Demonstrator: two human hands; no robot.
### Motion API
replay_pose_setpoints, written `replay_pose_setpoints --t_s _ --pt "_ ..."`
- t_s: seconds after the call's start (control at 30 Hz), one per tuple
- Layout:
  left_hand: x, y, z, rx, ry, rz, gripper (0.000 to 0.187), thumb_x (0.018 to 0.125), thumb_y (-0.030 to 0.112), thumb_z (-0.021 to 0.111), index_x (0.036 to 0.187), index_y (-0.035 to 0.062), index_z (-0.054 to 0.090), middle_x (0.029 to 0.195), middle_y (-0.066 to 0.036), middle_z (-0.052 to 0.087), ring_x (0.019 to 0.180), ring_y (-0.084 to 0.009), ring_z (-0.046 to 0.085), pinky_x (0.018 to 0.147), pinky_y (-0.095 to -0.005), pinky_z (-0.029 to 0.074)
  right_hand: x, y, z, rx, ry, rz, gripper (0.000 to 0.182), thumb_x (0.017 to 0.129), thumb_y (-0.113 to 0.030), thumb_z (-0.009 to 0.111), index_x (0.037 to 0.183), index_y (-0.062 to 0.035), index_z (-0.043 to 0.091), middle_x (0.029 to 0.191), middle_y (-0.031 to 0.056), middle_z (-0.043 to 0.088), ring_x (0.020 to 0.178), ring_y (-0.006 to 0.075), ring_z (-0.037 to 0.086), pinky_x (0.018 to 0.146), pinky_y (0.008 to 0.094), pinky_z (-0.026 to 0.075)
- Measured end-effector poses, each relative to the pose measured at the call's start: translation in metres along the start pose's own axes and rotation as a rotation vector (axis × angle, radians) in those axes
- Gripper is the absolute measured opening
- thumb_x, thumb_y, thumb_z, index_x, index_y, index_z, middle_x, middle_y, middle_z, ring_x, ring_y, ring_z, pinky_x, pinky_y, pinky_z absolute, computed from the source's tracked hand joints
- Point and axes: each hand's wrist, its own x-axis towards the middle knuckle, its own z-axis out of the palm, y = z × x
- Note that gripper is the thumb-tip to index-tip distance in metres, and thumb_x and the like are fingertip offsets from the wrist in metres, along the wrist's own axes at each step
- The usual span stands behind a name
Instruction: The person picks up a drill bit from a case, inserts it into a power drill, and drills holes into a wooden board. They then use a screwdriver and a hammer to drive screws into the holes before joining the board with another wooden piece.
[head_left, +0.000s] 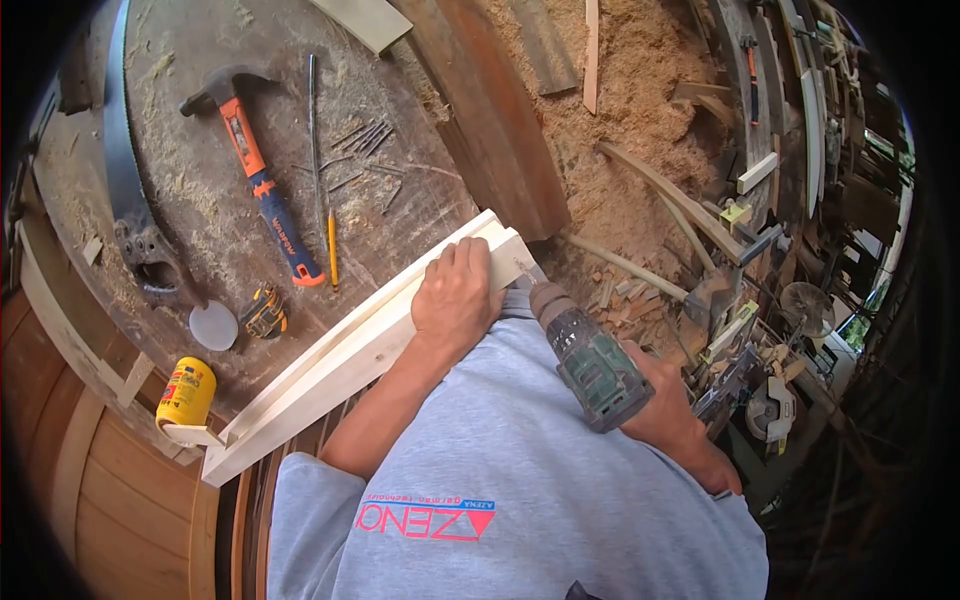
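Note:
My left hand (455, 295) is closed over the top of a pale wooden frame piece (330, 370), fingers curled across it near its right end. That piece lies slantwise along the bench edge, close against my body. In my right hand (655, 390) is a green and black cordless drill (600, 370), its handle mostly hidden behind the drill body. The drill's chuck points up and left, with its bit right at the end face of the wood. A grey T-shirt (500, 450) with red lettering covers my torso just below.
On the dusty workbench (400, 200) lie a hammer (250, 170), a handsaw (130, 190), a pencil (332, 248), several nails (365, 138) and a tape measure (265, 312). A yellow can (188, 392) stands near the left edge. Sawdust (640, 90) and offcuts cover the ground at right.

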Motion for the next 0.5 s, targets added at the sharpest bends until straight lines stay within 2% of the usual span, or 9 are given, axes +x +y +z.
replay_pose_setpoints --t_s 0.33,0.4,0.43,0.5 --pt "0.0011 -0.0006 -0.0005 -0.021 0.008 0.011 0.06 0.069 0.019 0.083 0.116 0.0005 0.05 0.101 -0.017 0.062 0.094 -0.0347 0.065 0.079 -0.0422 0.055 0.0014 -0.0011 -0.0011 -0.023 -0.003 -0.05 0.059 0.066 -0.026 0.09 0.112 0.0 0.063 0.09 0.0187 0.071 0.081 0.0353 0.073 0.07 0.0412 0.058" --pt "0.0014 0.0008 -0.0014 0.012 0.02 0.019 0.055 0.064 0.021 0.085 0.105 -0.0009 0.055 0.101 -0.013 0.059 0.095 -0.0284 0.063 0.079 -0.0373 0.054 0.0019 -0.0018 -0.0012 -0.021 -0.007 -0.041 0.059 0.066 -0.026 0.09 0.112 0.0002 0.063 0.09 0.0184 0.071 0.08 0.0348 0.073 0.07 0.041 0.058" --pt "0.0015 0.0006 -0.0019 0.011 0.02 0.018 0.055 0.064 0.021 0.085 0.105 -0.0009 0.055 0.101 -0.013 0.059 0.095 -0.0284 0.063 0.079 -0.0373 0.054 0.0023 -0.0028 -0.0012 -0.023 0.009 -0.058 0.059 0.066 -0.026 0.09 0.112 0.0003 0.063 0.09 0.0182 0.071 0.08 0.0344 0.073 0.07 0.0408 0.058" --pt "0.0014 0.0 -0.0027 -0.028 0.002 0.012 0.06 0.068 0.018 0.084 0.115 0.0005 0.051 0.1 -0.017 0.062 0.093 -0.0345 0.065 0.078 -0.042 0.055 0.0027 -0.0032 -0.0014 -0.026 0.025 -0.076 0.059 0.066 -0.026 0.09 0.112 0.0004 0.064 0.09 0.018 0.071 0.08 0.0339 0.073 0.07 0.0407 0.058"
